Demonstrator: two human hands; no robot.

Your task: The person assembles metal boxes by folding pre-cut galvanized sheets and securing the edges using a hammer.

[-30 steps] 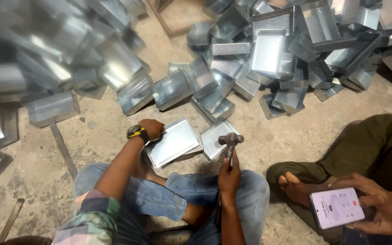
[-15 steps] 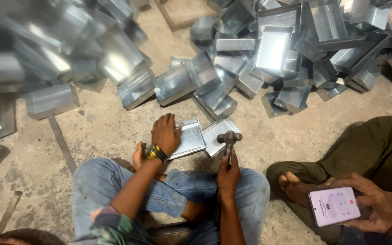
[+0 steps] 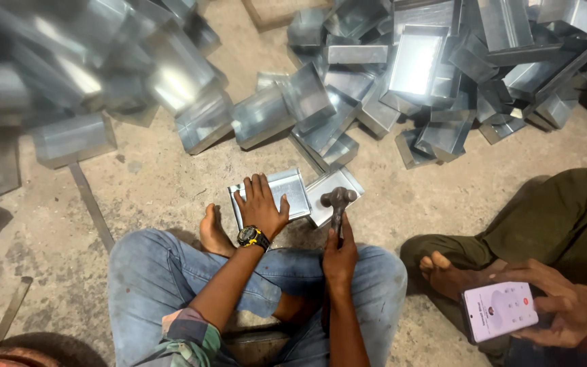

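I sit cross-legged on a concrete floor. My left hand (image 3: 261, 204), with a black and yellow wristwatch, lies flat with spread fingers on a folded sheet-metal piece (image 3: 292, 190) in front of my legs. My right hand (image 3: 340, 253) grips the handle of a hammer (image 3: 338, 201), whose dark head hovers over a second metal piece (image 3: 322, 198) right beside the first. My bare foot (image 3: 213, 232) rests to the left of the pressed piece.
Piles of shiny sheet-metal boxes (image 3: 416, 68) fill the floor ahead and to the left (image 3: 69, 75). At the right sits another person in green trousers (image 3: 558, 217), holding a phone (image 3: 499, 311). A metal strip (image 3: 90, 197) lies on the floor at left.
My left hand moved from the piece's left edge onto its top and now presses it flat. The hammer stays nearly where it was.
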